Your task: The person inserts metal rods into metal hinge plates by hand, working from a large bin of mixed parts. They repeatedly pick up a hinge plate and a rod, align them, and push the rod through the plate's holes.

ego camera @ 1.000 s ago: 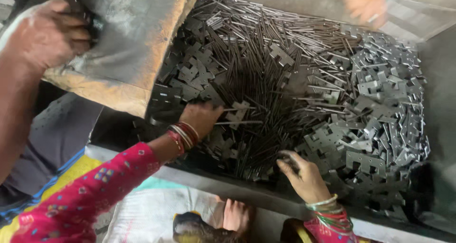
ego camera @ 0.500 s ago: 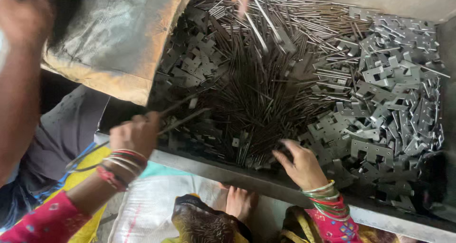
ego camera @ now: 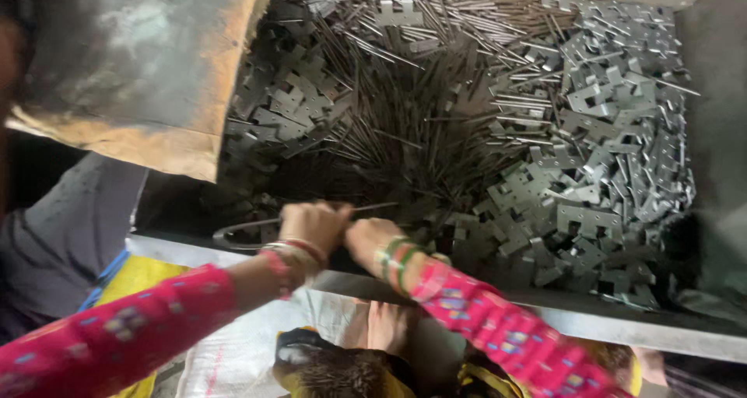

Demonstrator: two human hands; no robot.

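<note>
Head view — left hand [ego camera: 315, 225], right hand [ego camera: 371, 238], thin metal rod [ego camera: 296, 220]

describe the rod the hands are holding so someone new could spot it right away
Start at the big metal bin heaped with thin rods and flat notched plates. At its near edge the left hand and right hand meet. The held rod sticks out sideways from them, lifted off the heap, unlike the loose ones.

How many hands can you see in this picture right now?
3. The left hand and right hand meet at the bin's near edge, gripping a thin metal rod. A third hand, another person's, shows lower down. Others may be hidden.
</note>
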